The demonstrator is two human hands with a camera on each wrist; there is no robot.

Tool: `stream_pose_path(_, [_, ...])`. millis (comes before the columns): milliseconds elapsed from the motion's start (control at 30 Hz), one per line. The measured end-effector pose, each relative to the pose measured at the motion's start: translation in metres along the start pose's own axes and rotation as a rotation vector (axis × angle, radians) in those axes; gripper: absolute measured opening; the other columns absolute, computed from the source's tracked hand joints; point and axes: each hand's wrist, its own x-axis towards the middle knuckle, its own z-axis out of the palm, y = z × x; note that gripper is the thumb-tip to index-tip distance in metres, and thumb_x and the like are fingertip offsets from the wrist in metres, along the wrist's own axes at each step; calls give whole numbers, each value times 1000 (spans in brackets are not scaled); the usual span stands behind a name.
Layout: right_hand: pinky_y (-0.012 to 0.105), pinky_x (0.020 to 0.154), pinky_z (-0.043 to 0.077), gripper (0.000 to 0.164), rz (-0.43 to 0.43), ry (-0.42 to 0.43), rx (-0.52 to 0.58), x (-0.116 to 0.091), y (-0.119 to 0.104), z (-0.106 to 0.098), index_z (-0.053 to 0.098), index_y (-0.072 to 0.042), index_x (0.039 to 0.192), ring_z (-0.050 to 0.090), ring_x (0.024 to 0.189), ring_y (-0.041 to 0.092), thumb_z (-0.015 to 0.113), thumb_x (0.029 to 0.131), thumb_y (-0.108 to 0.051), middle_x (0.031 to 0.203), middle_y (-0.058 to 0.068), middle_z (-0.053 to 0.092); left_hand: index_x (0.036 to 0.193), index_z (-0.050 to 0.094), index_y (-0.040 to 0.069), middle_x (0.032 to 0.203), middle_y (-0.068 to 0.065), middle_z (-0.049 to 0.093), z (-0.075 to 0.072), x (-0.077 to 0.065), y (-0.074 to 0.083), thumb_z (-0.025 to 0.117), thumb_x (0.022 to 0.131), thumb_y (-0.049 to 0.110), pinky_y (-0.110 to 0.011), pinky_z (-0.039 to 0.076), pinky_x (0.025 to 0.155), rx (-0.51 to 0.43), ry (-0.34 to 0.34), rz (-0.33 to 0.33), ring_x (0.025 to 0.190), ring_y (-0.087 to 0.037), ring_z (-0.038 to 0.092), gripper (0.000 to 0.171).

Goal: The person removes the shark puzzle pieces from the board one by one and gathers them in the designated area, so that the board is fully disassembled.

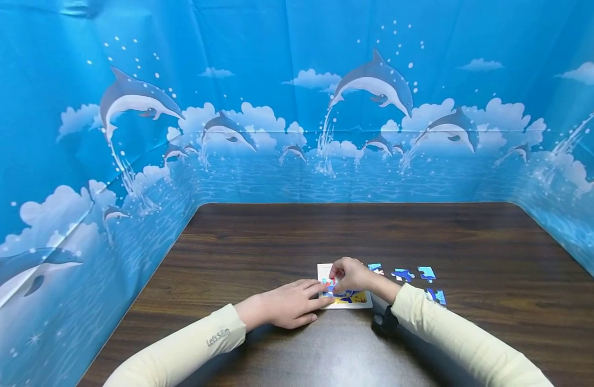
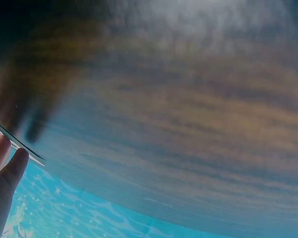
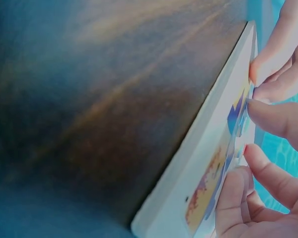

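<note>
A small jigsaw puzzle board [image 1: 324, 270] with a white border and a blue and yellow picture lies on the table. Over its left part, my right hand [image 1: 352, 274] pinches a small puzzle piece [image 1: 332, 280] showing some red, low against the picture; the fingers hide most of it. From the left, my left hand [image 1: 291, 305] reaches flat to the board, its extended fingers resting on the left edge. In the right wrist view, fingertips of both hands crowd together at the board's picture [image 3: 208, 191]. The left wrist view catches only fingers [image 2: 15, 166] at the board's edge.
Several loose blue puzzle pieces [image 1: 402, 274] lie right of the board, some close beside the right forearm. A black wrist camera [image 1: 385, 321] hangs under the right wrist. Dolphin-printed blue cloth [image 1: 258, 177] surrounds the dark wooden table [image 1: 258, 231] at the back and sides.
</note>
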Motion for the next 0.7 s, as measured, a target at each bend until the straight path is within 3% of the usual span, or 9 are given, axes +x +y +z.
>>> stream_pose_path(200, [22,65,41,26,-11,-36,3,2,0,-2,63,-3,85,48,72,11,79,65,-4,78,3,57,146,32,20,148,-8,34,-1,-5,2,38,100,37,-36,34,111,-4,8,-1,135,-22,38,49])
stream_pose_path(367, [22,68,42,26,0,-55,6,3,1,-4,63,-4,88,48,74,11,79,66,-4,81,3,58,143,37,17,141,-8,41,-2,-10,3,42,99,36,-35,38,109,12,58,13,129,-21,44,48])
stream_pose_path(700, [20,62,39,25,-23,-64,22,2,4,-5,63,-3,87,45,69,10,76,66,-2,76,3,55,141,39,13,136,-7,46,2,-16,5,43,99,34,-33,41,105,9,87,24,123,-19,49,48])
